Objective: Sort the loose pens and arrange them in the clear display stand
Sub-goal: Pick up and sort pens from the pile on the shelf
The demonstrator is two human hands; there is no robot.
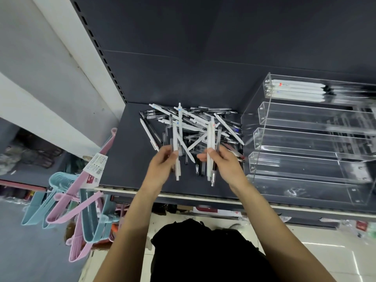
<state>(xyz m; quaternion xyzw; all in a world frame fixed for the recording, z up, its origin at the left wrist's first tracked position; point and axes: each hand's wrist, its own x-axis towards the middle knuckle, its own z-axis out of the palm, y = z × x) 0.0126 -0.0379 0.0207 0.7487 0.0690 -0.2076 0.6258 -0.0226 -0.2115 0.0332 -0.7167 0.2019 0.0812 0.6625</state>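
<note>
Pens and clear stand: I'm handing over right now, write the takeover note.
Left hand: grips a few white plastic pens, upright.
Right hand: grips a mixed white and clear bunch.
Pile of loose white and clear pens: on the dark grey shelf, left of the clear acrylic tiered stand.
Done: only the top tier holds pens.
Left: the lower tiers look empty; sort the pile and both handfuls into them.

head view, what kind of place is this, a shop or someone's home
Most likely a shop aisle. A slotted metal shelf holds loose pens beside a clear display stand, and tagged plastic hangers hang in bundles to the left.
</note>
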